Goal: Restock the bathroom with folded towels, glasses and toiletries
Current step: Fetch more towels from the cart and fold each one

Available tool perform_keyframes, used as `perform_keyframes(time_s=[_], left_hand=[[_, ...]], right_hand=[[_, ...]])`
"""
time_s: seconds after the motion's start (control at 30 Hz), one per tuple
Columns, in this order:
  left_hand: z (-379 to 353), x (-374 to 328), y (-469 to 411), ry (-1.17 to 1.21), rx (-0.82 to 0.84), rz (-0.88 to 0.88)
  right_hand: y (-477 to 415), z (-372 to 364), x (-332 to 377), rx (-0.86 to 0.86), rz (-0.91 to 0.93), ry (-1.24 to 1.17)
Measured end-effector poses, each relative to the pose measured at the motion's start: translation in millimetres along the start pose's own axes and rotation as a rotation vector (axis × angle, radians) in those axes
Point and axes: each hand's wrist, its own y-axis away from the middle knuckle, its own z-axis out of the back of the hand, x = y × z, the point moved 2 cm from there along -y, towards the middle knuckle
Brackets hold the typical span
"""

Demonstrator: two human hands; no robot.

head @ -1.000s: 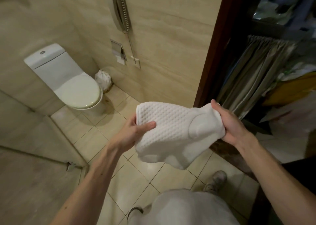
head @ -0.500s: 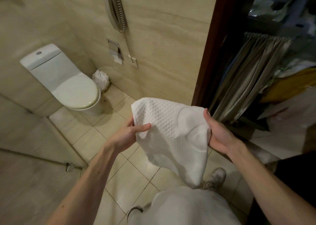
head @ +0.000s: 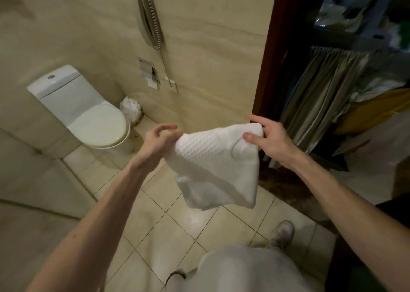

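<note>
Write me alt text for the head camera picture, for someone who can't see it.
A person's left hand and right hand hold a white waffle-textured towel by its upper corners, so it hangs above a beige tiled floor. A white toilet with its lid down stands to the left, against a beige wall.

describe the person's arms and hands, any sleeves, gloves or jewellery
Both arms are bare: the left forearm and right forearm show no sleeve up to the frame's edge. The left hand and right hand wear no gloves. No watch or bracelet shows at either wrist. No ring shows on the right hand's fingers; the left hand's fingers are too blurred to tell.
</note>
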Motion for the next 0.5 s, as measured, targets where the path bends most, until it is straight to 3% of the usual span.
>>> perform_keyframes(time_s=[0.17,0.5], left_hand=[[16.5,-49.0,-9.6,0.024,0.056,-0.076],[36.3,-69.7,-25.0,-0.017,0.088,-0.179]], right_hand=[[-4.9,12.2,43.5,0.044,0.191,0.104],[-11.3,14.8,62.5,-0.006,0.284,0.367]])
